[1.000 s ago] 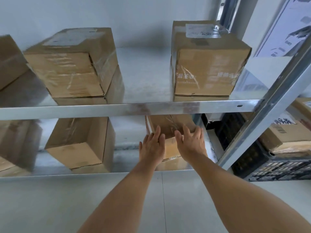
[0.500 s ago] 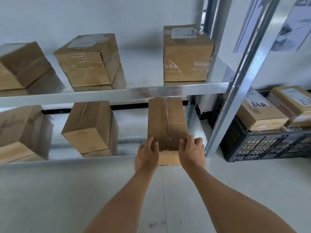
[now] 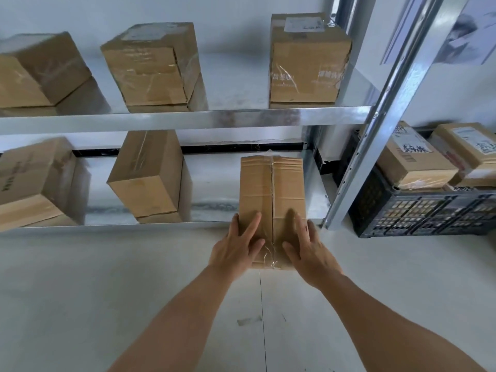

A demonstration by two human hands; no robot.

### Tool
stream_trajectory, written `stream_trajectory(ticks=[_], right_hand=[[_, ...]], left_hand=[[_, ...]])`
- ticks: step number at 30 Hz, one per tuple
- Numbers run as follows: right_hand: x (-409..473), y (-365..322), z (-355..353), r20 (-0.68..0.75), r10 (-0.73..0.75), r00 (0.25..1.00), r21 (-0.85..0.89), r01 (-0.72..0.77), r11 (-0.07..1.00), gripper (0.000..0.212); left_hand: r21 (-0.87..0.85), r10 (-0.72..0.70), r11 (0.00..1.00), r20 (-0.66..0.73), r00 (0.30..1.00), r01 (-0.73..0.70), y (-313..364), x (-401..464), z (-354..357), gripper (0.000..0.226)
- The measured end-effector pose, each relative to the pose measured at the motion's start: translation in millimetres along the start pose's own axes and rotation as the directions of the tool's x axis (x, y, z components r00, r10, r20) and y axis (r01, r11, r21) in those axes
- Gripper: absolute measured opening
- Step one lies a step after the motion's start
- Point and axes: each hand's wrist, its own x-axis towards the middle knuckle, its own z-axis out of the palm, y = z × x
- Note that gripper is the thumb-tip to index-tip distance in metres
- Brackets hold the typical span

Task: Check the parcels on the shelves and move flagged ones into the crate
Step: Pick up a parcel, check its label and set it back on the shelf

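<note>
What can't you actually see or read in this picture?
- Held parcel, head view: any label is out of sight; only its taped top shows.
- Leftmost parcels: cut by the frame edge, blurred.
- Crate parcel labels: too small to read.
- Both hands' palms: turned away.

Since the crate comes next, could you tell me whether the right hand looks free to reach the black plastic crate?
Probably not yet: the right hand holds the tall brown cardboard parcel, and a metal shelf post stands before the black plastic crate.
</note>
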Motion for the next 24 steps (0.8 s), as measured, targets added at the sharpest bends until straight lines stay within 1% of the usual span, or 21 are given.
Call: stream_trajectory(ticks=[2,4,7,12,15,18,19,21,23,24], right_hand=[[5.3,-2.7,-5.5,0.025,0.022,0.999,-0.03,-0.021,0.999,0.072],[7.5,-3.7,-4.4,0.012,0.047,0.999,-0.048,-0.046,0.998,0.071],[9.7,-1.5,2.5,-0.015,0.02,1.0,-0.054,-0.02,0.998,0.072],[9.8,0.1,7.5,-0.033,0.005,0.999,-0.069,-0.008,0.998,0.072],[9.0,-1.5,6.5,-0.025,0.017,1.0,-0.068,-0.018,0.998,0.074],[7.1,-2.2,4.0,-0.047,0.005,0.999,-0.059,-0.008,0.998,0.074],[7.0,-2.3,3.6,-0.054,0.0,0.999,-0.042,-0.002,0.999,0.075],[8.3,-3.7,3.6,-0.07,0.022,0.997,0.048,-0.019,0.999,0.078],[14.6,-8.1,0.4,-0.061,0.146,0.987,0.221,-0.129,0.967,0.079],[19.1,-11.0,-2.4,-0.042,0.228,0.973,0.325,-0.202,0.924,0.076]], left_hand=[[-0.003,-0.009,1.0,0.012,1.0,0.009,3.7,4.7,1.9,0.068],[0.004,-0.004,1.0,0.015,1.0,0.004,5.1,6.7,5.0,0.069],[0.012,0.013,1.0,-0.012,1.0,-0.013,1.6,7.5,7.6,0.069],[0.002,0.011,1.0,-0.01,1.0,-0.011,-2.0,5.7,9.1,0.069],[-0.018,0.004,1.0,-0.009,1.0,-0.005,-3.1,6.3,9.4,0.069],[-0.045,0.005,0.999,-0.023,1.0,-0.006,-3.7,7.1,11.1,0.068],[-0.063,0.001,0.998,-0.032,1.0,-0.003,-3.4,7.8,11.4,0.068],[-0.117,-0.029,0.993,-0.059,0.998,0.022,-2.7,9.7,12.6,0.068],[-0.176,-0.074,0.983,-0.1,0.992,0.055,-1.1,11.8,12.2,0.067],[-0.193,-0.099,0.978,-0.114,0.989,0.075,-0.2,12.8,11.8,0.068]])
